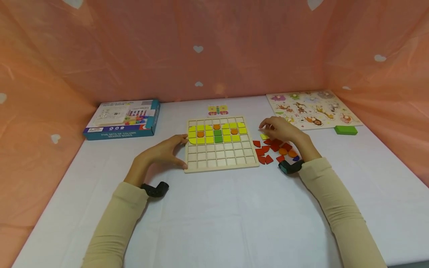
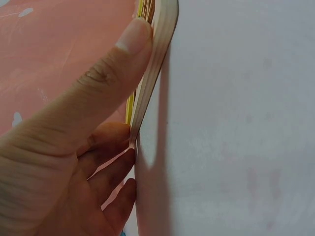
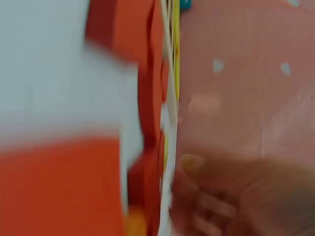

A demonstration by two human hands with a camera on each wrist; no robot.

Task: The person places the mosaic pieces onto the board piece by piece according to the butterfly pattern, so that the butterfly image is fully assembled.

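Observation:
A wooden grid board (image 1: 221, 170) lies flat on the table, its far rows partly filled with yellow tiles (image 1: 200, 140), orange discs (image 1: 234, 131) and green squares (image 1: 218, 136). My left hand (image 1: 164, 150) is at the board's left edge, thumb by the near corner and fingers farther back; in the left wrist view the thumb (image 2: 133, 39) touches the rim. To the right of the board, my right hand (image 1: 279, 128) hovers over loose pieces, fingers bent. A yellow tile (image 1: 264, 137) lies just below its fingertips. No piece shows between the fingers; the right wrist view is blurred.
Loose red pieces (image 1: 260, 152), orange discs (image 1: 283, 151) and a blue piece (image 1: 296, 158) lie right of the board. Behind it is a small pattern card (image 1: 218, 110). A boxed set (image 1: 122, 119) stands left; an animal puzzle (image 1: 310, 109) and green block (image 1: 346, 130) lie right.

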